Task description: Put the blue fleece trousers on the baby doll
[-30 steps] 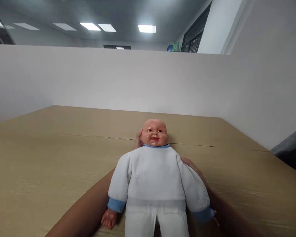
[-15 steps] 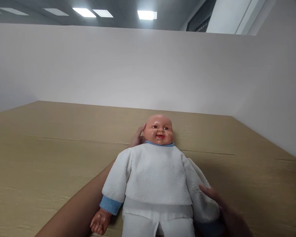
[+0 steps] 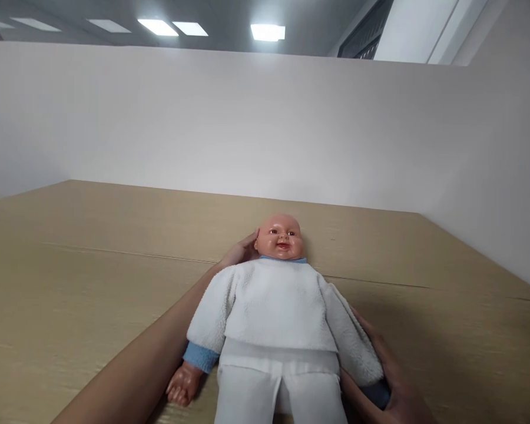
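A baby doll (image 3: pixel 276 300) with a bald plastic head, white fleece top with blue collar and cuffs, and white trousers lies face up in the middle, its head pointing away from me. My left hand (image 3: pixel 242 250) reaches along the doll's side and cups the back and side of its head; most of its fingers are hidden behind the head. On the other side, my right hand (image 3: pixel 382 377) wraps around the doll's sleeved arm, partly tucked under its body, so some fingers are out of sight.
Beneath the doll spreads a wide tan, wood-like surface (image 3: pixel 115 294) with a thin seam across it. A plain white wall (image 3: pixel 247 118) rises behind and at the right. Ceiling lights (image 3: pixel 267 32) show above the wall.
My right hand has shifted from on top of the doll's sleeve to around and under the arm. The doll's head has tilted and moved slightly left and lower in view.
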Demonstrator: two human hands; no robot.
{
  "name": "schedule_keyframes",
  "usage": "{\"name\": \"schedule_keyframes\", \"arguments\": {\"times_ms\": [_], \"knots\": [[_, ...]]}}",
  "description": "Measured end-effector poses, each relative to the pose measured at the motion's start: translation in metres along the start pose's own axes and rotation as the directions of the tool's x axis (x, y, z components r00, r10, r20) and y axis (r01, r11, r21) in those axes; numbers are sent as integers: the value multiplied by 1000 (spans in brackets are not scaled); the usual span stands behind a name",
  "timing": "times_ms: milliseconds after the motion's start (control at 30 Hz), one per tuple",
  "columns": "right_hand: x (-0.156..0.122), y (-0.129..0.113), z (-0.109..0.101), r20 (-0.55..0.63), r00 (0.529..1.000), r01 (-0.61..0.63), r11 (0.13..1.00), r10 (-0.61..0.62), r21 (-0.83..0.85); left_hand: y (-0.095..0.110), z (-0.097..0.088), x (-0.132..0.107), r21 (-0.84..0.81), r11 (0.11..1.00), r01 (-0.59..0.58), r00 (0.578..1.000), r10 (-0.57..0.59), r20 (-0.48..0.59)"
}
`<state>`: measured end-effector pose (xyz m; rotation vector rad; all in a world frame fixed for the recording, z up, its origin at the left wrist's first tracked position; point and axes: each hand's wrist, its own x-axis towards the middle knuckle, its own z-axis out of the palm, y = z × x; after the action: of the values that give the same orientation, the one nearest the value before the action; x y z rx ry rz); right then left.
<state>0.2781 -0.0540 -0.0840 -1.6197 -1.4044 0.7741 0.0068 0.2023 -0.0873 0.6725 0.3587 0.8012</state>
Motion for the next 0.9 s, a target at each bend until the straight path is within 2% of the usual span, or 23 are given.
{"name": "schedule_keyframes", "arguments": {"times_ms": [167,367,567,700,900], "knots": [[0,3,-1,37,998,44,997,-42,-56,-3,-7,4,9,1000,6,1000,-6,4],[2,2,0,36,997,71,995,-68,-75,-8,-13,8,13,1000,2,997,-1,-72],[2,1,2,22,997,71,996,-70,-52,-13,-15,12,-8,999,-54,985,52,-165],[0,2,0,26,996,88,994,-86,-72,-14,-15,13,37,998,-51,975,58,-215],[2,8,2,35,992,127,984,-123,-128,-14,-15,14,87,991,-99,974,114,-196]]}}
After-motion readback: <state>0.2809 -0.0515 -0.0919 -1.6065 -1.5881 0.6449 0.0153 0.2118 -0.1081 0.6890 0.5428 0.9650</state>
